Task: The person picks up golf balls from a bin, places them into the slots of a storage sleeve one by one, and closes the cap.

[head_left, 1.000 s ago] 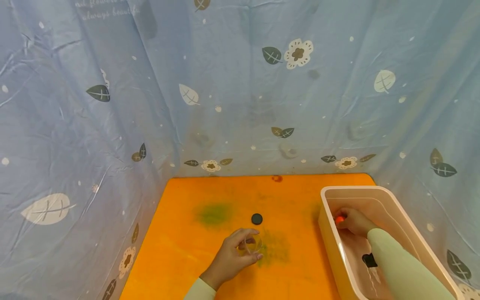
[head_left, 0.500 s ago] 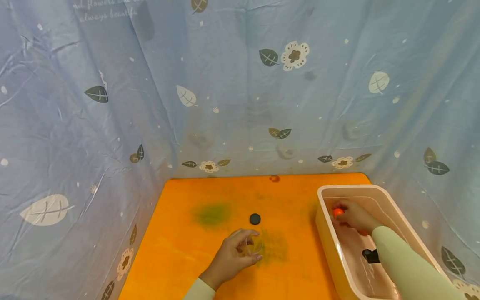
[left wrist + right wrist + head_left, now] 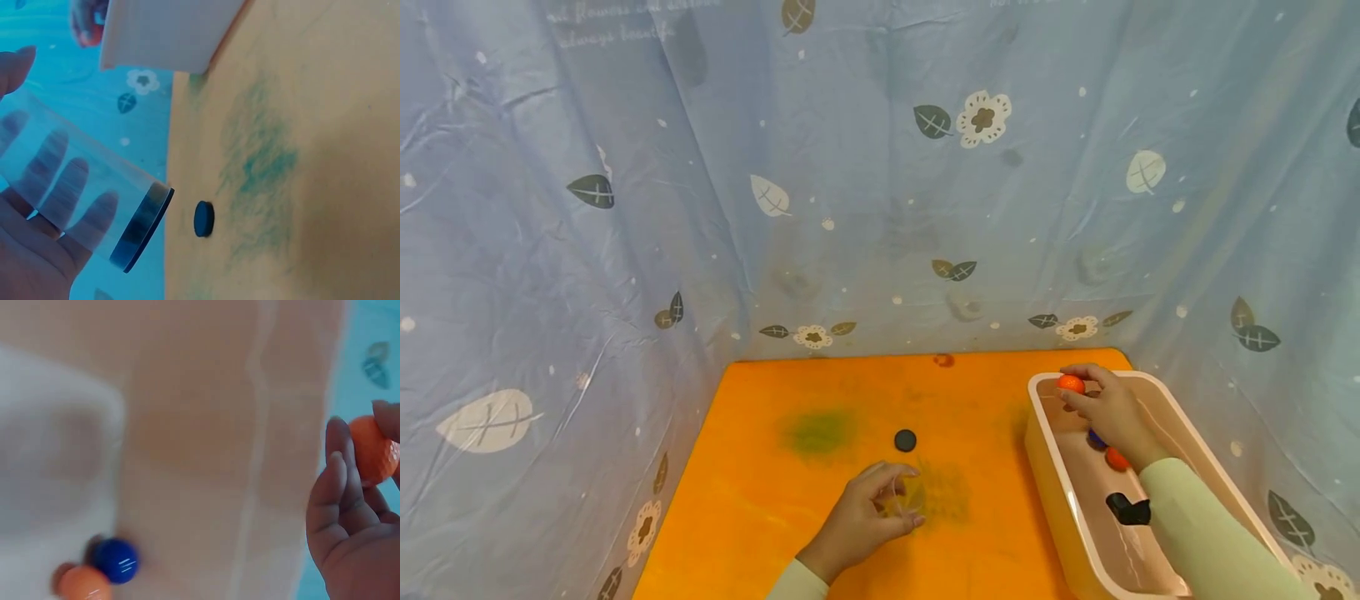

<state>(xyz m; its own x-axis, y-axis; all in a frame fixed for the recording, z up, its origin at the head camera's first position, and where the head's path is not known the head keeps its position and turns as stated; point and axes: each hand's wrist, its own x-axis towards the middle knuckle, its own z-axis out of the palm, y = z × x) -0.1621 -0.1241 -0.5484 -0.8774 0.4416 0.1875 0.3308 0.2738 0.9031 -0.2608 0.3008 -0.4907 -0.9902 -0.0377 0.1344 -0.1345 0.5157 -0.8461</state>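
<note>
One right hand pinches a round orange ball over the far end of a pale-pink plastic tub; left of the tub, the left hand curls round a clear, black-ended cylinder.

Soft light covers the tabletop around my left hand, faintly shadowed beside it; glare whitens the tub's rim near my right hand; its wrist view blurs the tub.
</note>
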